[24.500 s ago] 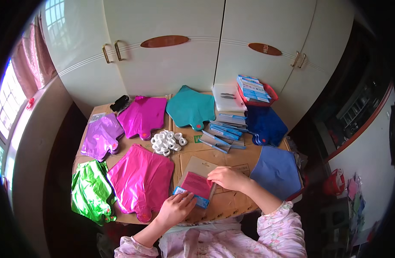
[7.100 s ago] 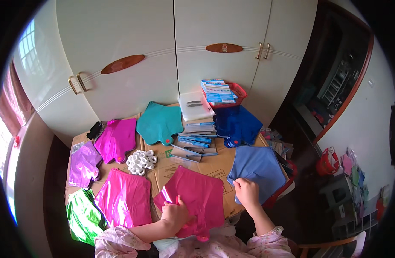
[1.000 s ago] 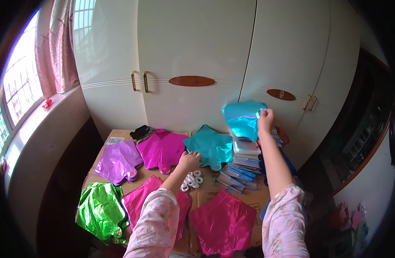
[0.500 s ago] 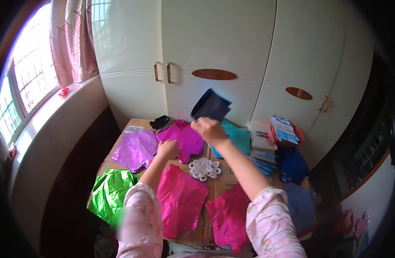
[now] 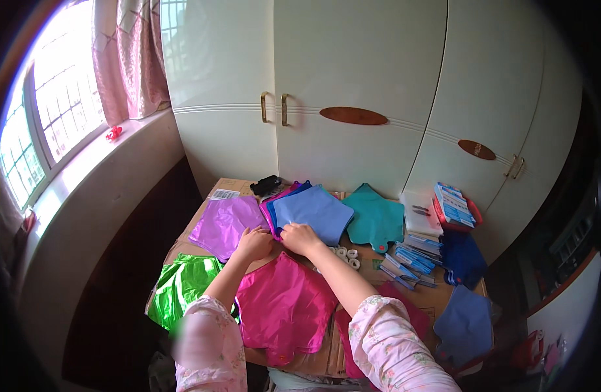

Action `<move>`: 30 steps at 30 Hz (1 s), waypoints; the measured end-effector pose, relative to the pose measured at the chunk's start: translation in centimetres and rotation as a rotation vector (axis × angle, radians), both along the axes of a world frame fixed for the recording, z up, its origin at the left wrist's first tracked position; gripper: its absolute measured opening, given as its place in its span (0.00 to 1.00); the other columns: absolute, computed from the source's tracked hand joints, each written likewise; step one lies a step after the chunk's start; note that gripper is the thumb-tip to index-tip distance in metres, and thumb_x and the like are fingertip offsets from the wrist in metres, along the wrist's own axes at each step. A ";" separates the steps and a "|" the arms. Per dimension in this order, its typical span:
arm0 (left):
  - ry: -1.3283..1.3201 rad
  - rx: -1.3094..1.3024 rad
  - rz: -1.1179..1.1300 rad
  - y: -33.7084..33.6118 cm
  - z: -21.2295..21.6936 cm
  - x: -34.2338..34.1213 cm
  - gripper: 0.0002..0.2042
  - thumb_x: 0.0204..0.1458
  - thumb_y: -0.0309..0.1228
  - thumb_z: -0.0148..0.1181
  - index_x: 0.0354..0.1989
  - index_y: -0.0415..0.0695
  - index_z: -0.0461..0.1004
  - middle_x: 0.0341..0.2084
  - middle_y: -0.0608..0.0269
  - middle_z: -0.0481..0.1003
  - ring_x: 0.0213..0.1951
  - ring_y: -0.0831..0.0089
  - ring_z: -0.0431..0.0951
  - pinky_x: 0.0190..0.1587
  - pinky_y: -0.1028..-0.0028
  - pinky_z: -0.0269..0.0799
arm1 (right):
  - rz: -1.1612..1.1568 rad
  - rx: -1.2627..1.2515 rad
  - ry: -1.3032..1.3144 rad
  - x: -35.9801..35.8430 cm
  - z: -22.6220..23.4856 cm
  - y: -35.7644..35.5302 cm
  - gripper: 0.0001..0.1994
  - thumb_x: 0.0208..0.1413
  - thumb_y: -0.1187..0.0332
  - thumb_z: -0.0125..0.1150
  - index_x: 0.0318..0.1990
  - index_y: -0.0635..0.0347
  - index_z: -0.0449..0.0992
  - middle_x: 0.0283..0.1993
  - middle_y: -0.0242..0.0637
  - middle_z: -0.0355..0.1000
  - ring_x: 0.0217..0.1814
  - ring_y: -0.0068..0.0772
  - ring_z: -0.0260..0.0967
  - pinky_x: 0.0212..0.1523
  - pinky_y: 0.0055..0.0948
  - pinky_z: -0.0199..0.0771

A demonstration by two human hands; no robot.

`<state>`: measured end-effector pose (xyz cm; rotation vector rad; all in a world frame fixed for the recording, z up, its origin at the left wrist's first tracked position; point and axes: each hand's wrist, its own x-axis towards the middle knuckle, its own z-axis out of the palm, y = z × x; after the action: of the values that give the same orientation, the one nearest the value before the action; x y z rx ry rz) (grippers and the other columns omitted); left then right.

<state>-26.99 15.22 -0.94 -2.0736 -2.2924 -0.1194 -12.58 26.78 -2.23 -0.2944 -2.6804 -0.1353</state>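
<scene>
A light blue flat star-shaped foil balloon lies over a darker blue one and a magenta one at the middle back of the cardboard. My right hand is at its lower left point, fingers bent and pinched on it. Close beside it, my left hand is closed at the near tips of the same pile, its fingertips partly hidden. A lilac foil balloon lies left of my left hand. Nearer me lies a hot pink foil balloon. White tape rolls show partly behind my right forearm.
The cardboard holds green foil balloons at left and teal ones at right. Further right are blue-and-white folded leaflets, a red basket and blue balloons. A white wardrobe stands behind.
The sheet my right hand held up, dark in shadow, has come down onto the magenta pile. My right hand lowered and moved left beside my left hand. The view shifted slightly.
</scene>
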 end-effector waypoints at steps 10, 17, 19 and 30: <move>-0.056 0.125 0.013 0.1 0.6 -0.1 0.10 0.49 0.34 0.50 0.32 0.46 0.77 0.37 0.61 0.77 0.45 0.62 0.75 0.47 0.63 0.68 | -0.318 -0.431 0.139 -0.5 0.0 0.3 0.08 0.47 0.61 0.58 0.29 0.50 0.82 0.30 0.41 0.77 0.33 0.45 0.75 0.38 0.41 0.76; -0.318 0.279 -0.086 1.4 0.4 0.3 0.13 0.53 0.35 0.46 0.39 0.48 0.77 0.37 0.57 0.77 0.42 0.59 0.76 0.46 0.58 0.69 | -0.388 -0.750 0.277 0.0 0.7 1.0 0.11 0.42 0.58 0.67 0.30 0.51 0.82 0.28 0.43 0.76 0.33 0.43 0.76 0.37 0.38 0.74; -0.275 0.193 -0.102 2.5 -1.1 -0.5 0.14 0.54 0.35 0.45 0.42 0.49 0.76 0.41 0.57 0.77 0.44 0.59 0.75 0.47 0.59 0.70 | -0.386 -0.810 0.296 -0.1 1.0 1.0 0.11 0.42 0.58 0.67 0.30 0.53 0.82 0.27 0.43 0.76 0.32 0.42 0.76 0.36 0.37 0.74; -0.100 0.116 -0.163 3.3 -1.5 1.5 0.17 0.55 0.38 0.47 0.52 0.50 0.72 0.52 0.57 0.71 0.52 0.60 0.72 0.54 0.63 0.68 | -0.497 -1.253 1.018 6.3 2.3 13.3 0.08 0.48 0.71 0.64 0.21 0.59 0.73 0.20 0.27 0.68 0.21 0.19 0.61 0.22 0.27 0.59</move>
<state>-25.45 18.53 -2.40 -2.2384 -2.1079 -0.3615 -6.23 40.13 0.08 -1.0274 -1.3186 1.2141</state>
